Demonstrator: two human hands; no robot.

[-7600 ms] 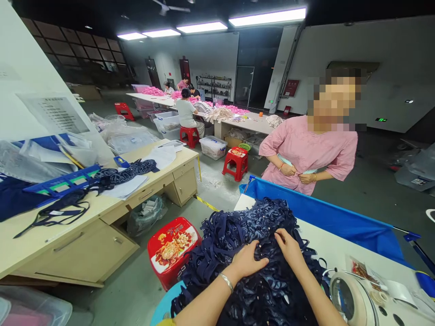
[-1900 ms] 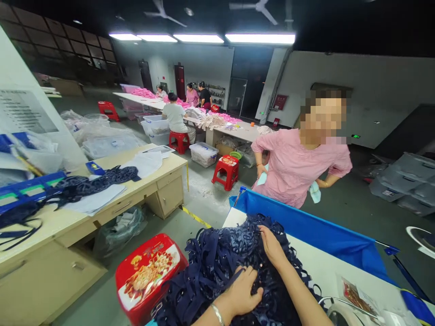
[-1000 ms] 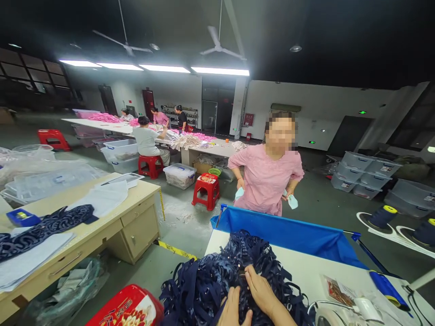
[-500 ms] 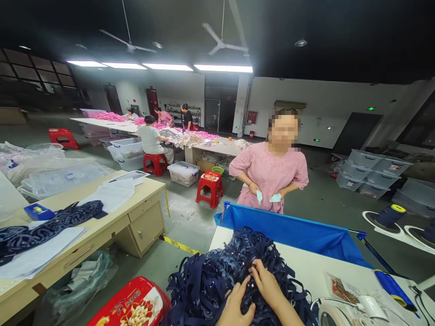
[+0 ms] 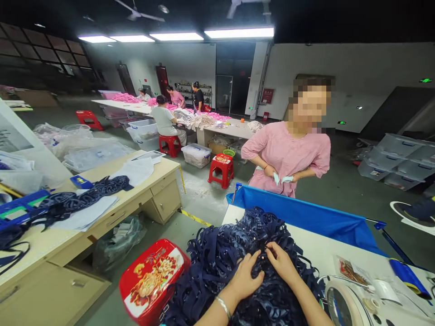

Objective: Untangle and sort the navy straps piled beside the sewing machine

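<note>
Red stool (image 5: 154, 276), lower left: its flowered top stands just beside a heap of navy straps (image 5: 217, 262), piled at the end of a white table (image 5: 326, 251). We judge that straps could slip off on this side, the heap's left flank being loose.

Left hand (image 5: 244, 276): laid on the heap, fingers spread, thumb apart, clasping nothing that we can see. Its silver bracelet (image 5: 223, 308) could snag a loop, many lying close to the wrist.

Heap, middle: strands cross thickly; a tug on one could, we think, draw its neighbours into a knot.

Right hand (image 5: 282, 262): bent fingertips on the heap, just beside the left hand's. We cannot tell whether they pinch a strap.

Blue cloth trough (image 5: 306, 217), beyond the table: straps pushed too far could drop in, the heap's far end lying near it.

Pale machine (image 5: 353, 299), lower right: straps lie near its side and could catch.

Obscured, same order: dark garments at far left, cut off by the frame; the heap's near end, behind the forearms and cropped; pale specks among straps, too small to identify; the trough's floor, unseen; the machine's lower part, cropped; a dark spool (image 5: 416, 210), partly outside our view.
</note>
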